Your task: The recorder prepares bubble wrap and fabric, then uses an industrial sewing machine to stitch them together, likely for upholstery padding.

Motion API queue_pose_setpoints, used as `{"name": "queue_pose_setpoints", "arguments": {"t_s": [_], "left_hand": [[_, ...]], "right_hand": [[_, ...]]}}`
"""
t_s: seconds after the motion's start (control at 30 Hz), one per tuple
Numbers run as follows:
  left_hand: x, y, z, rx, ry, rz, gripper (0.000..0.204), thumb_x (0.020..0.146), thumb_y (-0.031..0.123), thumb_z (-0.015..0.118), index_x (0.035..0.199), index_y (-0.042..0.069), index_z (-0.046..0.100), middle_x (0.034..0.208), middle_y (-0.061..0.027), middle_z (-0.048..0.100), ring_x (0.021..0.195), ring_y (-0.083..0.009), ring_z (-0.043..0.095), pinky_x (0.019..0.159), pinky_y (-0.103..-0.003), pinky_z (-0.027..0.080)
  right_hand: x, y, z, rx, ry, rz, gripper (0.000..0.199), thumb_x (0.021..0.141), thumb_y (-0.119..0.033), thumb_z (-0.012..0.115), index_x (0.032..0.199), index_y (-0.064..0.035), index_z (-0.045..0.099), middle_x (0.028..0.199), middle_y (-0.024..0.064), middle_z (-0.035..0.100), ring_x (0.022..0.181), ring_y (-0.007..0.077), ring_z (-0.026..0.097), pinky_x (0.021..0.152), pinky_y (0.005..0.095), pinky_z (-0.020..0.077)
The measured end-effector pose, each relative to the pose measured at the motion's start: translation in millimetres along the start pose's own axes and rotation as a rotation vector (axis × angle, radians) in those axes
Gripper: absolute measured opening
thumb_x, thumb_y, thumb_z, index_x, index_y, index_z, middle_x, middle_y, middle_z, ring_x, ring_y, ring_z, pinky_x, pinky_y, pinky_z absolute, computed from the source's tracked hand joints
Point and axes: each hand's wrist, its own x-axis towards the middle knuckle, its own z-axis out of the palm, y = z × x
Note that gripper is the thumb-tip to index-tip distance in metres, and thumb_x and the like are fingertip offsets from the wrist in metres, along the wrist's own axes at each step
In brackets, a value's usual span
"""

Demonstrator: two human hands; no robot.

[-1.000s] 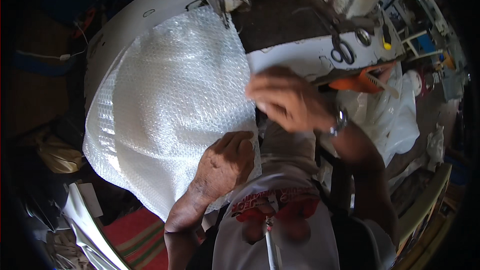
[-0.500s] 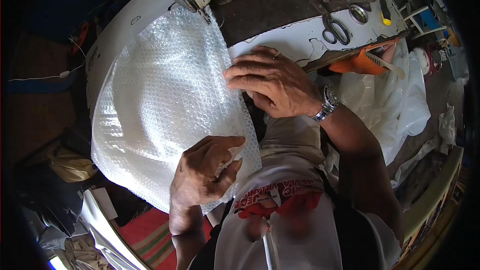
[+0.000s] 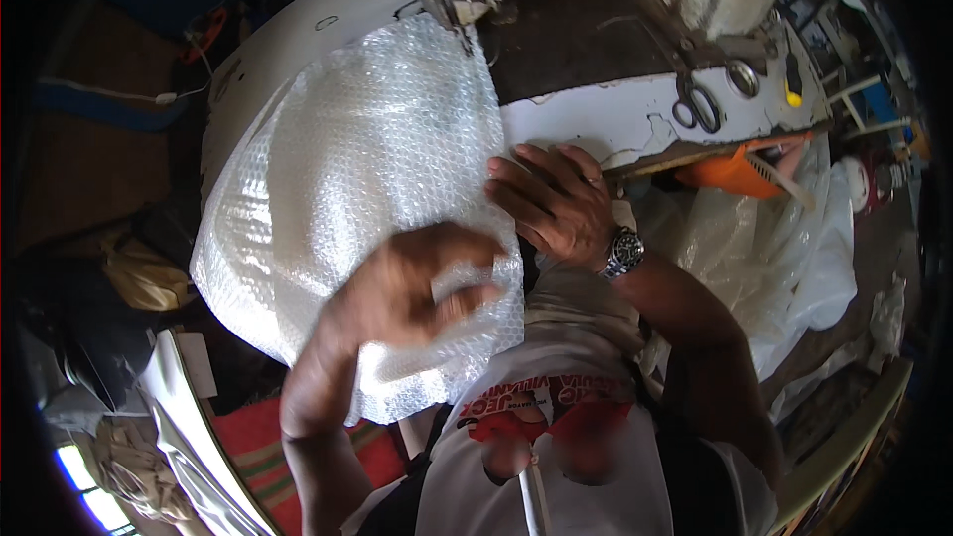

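Observation:
A sheet of clear bubble wrap (image 3: 397, 109) lies spread over the white table, its far corner under the needle area of a sewing machine (image 3: 464, 10). Above the sheet's near right part hovers my left hand (image 3: 412, 283), smeared by motion, thumb and forefinger apart with nothing visible between them. My right hand (image 3: 556, 203), below a wristwatch-free palm, has its fingers stretched and slightly spread at the right edge of the wrap, fingertips by the table's front edge. Whether those fingertips press on the sheet I cannot tell. A metal watch (image 3: 625, 251) sits on my right wrist.
Dark-handled scissors (image 3: 697, 104), a metal ring (image 3: 742, 78) and a yellow-tipped tool (image 3: 792, 79) lie on the table (image 3: 586, 124) at right. An orange holder (image 3: 735, 174) hangs by the front edge, above a heap of clear plastic (image 3: 745, 268).
My left hand has moved farther from my body over the sheet, its thumb and forefinger wider apart. My right hand has slid slightly nearer me. The whole view has shifted.

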Motion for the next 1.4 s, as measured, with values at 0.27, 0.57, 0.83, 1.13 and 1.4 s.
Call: {"name": "queue_pose_setpoints", "arguments": {"t_s": [0.27,0.57,0.83,1.13,1.4], "left_hand": [[93,-109,-98,0.841,0.328,-0.421,0.022,0.093,0.021,0.065,0.105,0.003,0.069,0.105,-0.0204,0.071,0.096,-0.0379,0.069,0.079,-0.047,0.056],[158,-162,-114,0.499,0.282,-0.129,0.030,0.086,0.025,0.072,0.112,0.010,0.073,0.108,-0.0126,0.074,0.101,-0.0323,0.068,0.089,-0.041,0.053],[154,-213,-107,-0.066,0.269,-0.050,0.035,0.086,0.014,0.067,0.121,0.013,0.069,0.117,-0.0147,0.071,0.109,-0.0305,0.066,0.097,-0.040,0.050],[151,-187,-105,0.441,0.362,-0.177,0.038,0.088,0.021,0.068,0.126,0.021,0.066,0.128,-0.0096,0.066,0.119,-0.0358,0.060,0.103,-0.044,0.048],[137,-181,-120,0.515,0.384,-0.244,0.036,0.089,0.021,0.067,0.125,0.021,0.066,0.128,-0.0088,0.066,0.120,-0.0347,0.060,0.102,-0.043,0.048]], "right_hand": [[7,-7,3,-0.018,0.069,0.005,0.028,0.089,-0.018,0.066,0.117,-0.0182,0.072,0.133,-0.0003,0.065,0.126,0.0210,0.058,0.110,0.0478,0.0338],[24,-8,-20,0.205,-0.050,-0.017,0.030,0.082,-0.005,0.068,0.111,-0.0129,0.072,0.125,0.0022,0.066,0.129,0.0215,0.057,0.110,0.0497,0.0394],[49,6,-32,0.354,-0.217,-0.041,0.022,0.084,-0.001,0.065,0.106,-0.0034,0.066,0.116,0.0110,0.065,0.123,0.0271,0.061,0.113,0.0437,0.0422],[69,13,-35,0.304,-0.358,-0.027,0.024,0.083,0.001,0.066,0.106,-0.0057,0.069,0.110,0.0070,0.067,0.118,0.0247,0.064,0.115,0.0452,0.0398],[80,14,-26,0.319,-0.375,-0.105,0.018,0.091,-0.010,0.060,0.106,-0.0054,0.067,0.117,0.0116,0.065,0.118,0.0256,0.063,0.114,0.0451,0.0377]]}}
